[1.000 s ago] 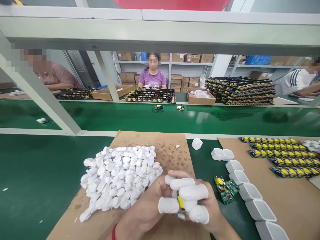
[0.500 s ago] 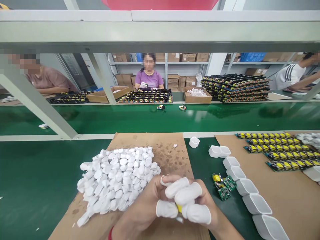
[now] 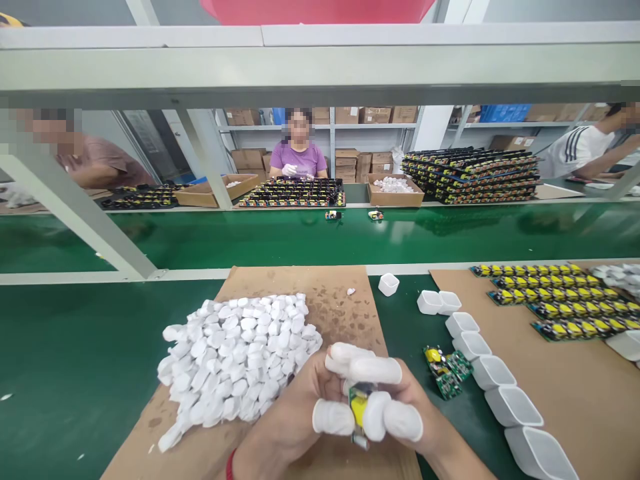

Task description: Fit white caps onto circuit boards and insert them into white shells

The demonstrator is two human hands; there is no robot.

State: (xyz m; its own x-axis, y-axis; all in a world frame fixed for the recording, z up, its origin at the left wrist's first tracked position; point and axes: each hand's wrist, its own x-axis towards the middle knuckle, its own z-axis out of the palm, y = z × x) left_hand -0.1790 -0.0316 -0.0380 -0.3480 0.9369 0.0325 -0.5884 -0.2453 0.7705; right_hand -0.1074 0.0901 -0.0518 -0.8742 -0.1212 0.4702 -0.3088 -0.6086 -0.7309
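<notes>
My left hand [image 3: 300, 413] and my right hand [image 3: 400, 407] meet low at the centre, over a brown cardboard sheet [image 3: 320, 293]. Both wear white finger cots. Together they pinch a small circuit board [image 3: 359, 410] with a yellow part, held upright between the fingertips. A pile of small white plastic caps [image 3: 240, 357] lies just left of my hands on the cardboard. A loose green circuit board [image 3: 447, 371] rests on the green mat to the right.
A row of several white open shells [image 3: 493, 390] runs along the right. Strips of yellow-topped boards [image 3: 550, 300] lie on cardboard at far right. A green conveyor belt [image 3: 320, 237] carries two small units [image 3: 353, 215]. Three people work opposite behind stacked board trays [image 3: 475, 175].
My fingers have shifted on the board, so more of its green and yellow face shows. The two units on the belt have drifted right.
</notes>
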